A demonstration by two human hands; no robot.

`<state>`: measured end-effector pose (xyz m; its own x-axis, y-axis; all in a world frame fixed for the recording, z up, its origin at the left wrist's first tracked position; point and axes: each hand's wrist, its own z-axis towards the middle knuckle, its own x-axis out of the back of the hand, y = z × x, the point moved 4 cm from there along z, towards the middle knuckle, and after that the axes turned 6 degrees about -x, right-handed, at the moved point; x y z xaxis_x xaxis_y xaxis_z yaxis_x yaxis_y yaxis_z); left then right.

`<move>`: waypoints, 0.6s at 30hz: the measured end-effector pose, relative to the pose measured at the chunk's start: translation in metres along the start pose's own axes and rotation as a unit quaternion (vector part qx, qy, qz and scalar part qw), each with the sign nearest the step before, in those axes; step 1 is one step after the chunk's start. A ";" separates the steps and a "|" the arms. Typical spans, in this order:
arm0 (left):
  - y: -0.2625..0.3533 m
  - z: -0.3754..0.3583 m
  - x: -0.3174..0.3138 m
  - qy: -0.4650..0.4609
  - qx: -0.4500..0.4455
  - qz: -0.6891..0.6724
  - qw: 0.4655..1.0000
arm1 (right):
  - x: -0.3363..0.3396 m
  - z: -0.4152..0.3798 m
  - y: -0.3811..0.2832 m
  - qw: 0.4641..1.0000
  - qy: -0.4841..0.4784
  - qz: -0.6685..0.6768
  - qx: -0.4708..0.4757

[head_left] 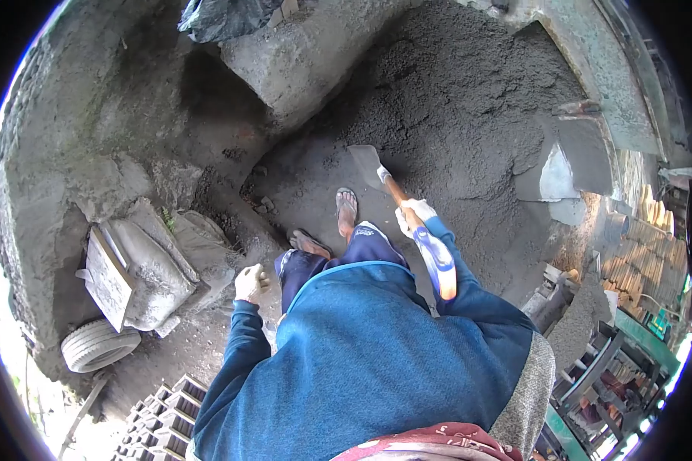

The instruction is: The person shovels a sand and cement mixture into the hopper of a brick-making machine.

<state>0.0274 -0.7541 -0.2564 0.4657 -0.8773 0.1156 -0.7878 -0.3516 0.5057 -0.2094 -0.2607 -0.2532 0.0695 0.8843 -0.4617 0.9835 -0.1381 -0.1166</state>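
My right hand [415, 216], in a pale glove, is wrapped round the wooden shaft of a shovel [394, 189]. The shovel's flat metal blade [365, 161] points up and left, over the ground beside a large heap of dark grey wet-looking material [469, 115]. Its blue and white grip end lies along my right forearm. My left hand [251, 283], gloved too, hangs off to the left of my legs with its fingers curled in and nothing visible in them. Both my feet, in sandals, stand on the grey floor [307, 169] below the blade.
A tyre [100, 346] and a leaning board [108, 278] are at the left. Stacked blocks [165, 415] sit at the lower left. A rough concrete ledge [284, 69] rises ahead. Stacked tiles [646, 261] and a green metal frame [646, 338] stand at the right.
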 end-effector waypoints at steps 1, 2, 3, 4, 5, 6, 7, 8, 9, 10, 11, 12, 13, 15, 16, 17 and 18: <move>-0.005 0.002 0.004 -0.010 0.003 -0.012 1.000 | -0.001 0.000 0.009 1.000 0.007 0.028 -0.011; -0.006 0.002 0.005 -0.015 0.001 -0.009 1.000 | -0.002 0.002 0.016 0.998 0.014 0.056 -0.022; -0.009 0.003 0.005 -0.021 0.000 -0.005 1.000 | -0.003 0.007 0.020 0.998 0.011 0.061 -0.013; -0.011 0.004 0.005 -0.026 -0.003 0.001 1.000 | -0.003 0.010 0.023 0.996 0.038 0.080 -0.007; -0.004 -0.004 0.001 -0.025 -0.010 0.004 1.000 | -0.006 0.013 0.025 0.993 0.063 0.100 0.000; -0.001 -0.007 0.002 -0.031 -0.018 0.015 0.999 | -0.009 0.016 0.027 0.989 0.089 0.121 0.008; -0.001 -0.009 0.006 -0.036 -0.021 0.015 0.999 | -0.006 0.021 0.027 0.992 0.083 0.090 0.018; 0.000 -0.008 0.011 -0.041 -0.026 0.014 0.999 | -0.006 0.030 0.026 0.990 0.099 0.083 0.054; -0.003 -0.004 0.019 -0.047 -0.028 0.007 0.998 | -0.002 0.043 0.024 0.990 0.118 0.064 0.047; -0.006 -0.001 0.029 -0.051 -0.030 0.000 0.998 | 0.001 0.060 0.021 0.989 0.136 0.043 0.039; -0.009 0.001 0.040 -0.055 -0.032 -0.006 0.998 | 0.006 0.082 0.019 0.987 0.149 0.037 0.056; -0.014 0.003 0.054 -0.046 -0.030 -0.014 0.998 | 0.011 0.108 0.019 0.984 0.162 0.031 0.073; -0.019 0.005 0.069 -0.038 -0.026 -0.020 0.999 | 0.010 0.131 0.019 0.977 0.189 -0.001 0.103; -0.027 0.008 0.101 -0.027 -0.021 -0.024 0.999 | 0.009 0.202 0.027 0.972 0.208 -0.047 0.102; -0.034 0.005 0.119 0.013 -0.026 -0.036 0.999 | 0.010 0.242 0.036 0.971 0.193 -0.099 0.099; -0.043 0.007 0.139 0.011 -0.023 -0.040 0.999 | -0.005 0.266 0.043 0.928 0.269 -0.249 0.065; -0.054 0.011 0.160 0.007 -0.021 -0.044 0.999 | -0.025 0.287 0.053 0.856 0.337 -0.390 0.031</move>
<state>0.1399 -0.8789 -0.2748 0.5381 -0.8389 0.0814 -0.7261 -0.4125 0.5501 -0.2066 -0.4181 -0.5005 -0.5033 0.7718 0.3885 0.7655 0.6068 -0.2138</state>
